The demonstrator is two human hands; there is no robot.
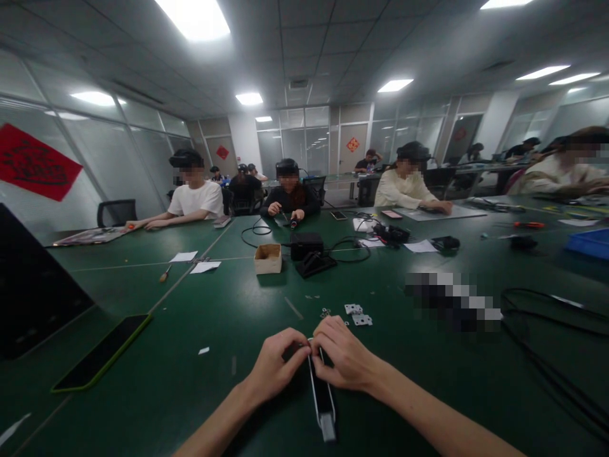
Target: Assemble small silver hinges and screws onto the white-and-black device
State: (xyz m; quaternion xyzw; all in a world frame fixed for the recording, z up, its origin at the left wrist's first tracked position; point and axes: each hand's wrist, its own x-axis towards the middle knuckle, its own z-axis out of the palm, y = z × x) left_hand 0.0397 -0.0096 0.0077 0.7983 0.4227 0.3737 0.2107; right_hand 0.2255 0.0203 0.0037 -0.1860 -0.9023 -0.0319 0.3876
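A long, narrow piece with a dark face and a pale frame (323, 395) lies on the green table in front of me, its grey end pointing towards me. My left hand (280, 358) is closed in a pinch at its far end; whatever is between thumb and forefinger is too small to name. From the other side my right hand (345, 355) has its bent fingers on the same end, covering part of the frame. Just beyond my hands are small metal plates (359, 315) and a cluster of tiny parts (325, 312).
A phone in a green case (102, 352) lies left, near a dark panel (33, 292). Ahead stand an open cardboard box (268, 259) and a black box (307, 245). Black cables (537, 355) run along the right, near a blue tray (590, 244). Co-workers sit across the table.
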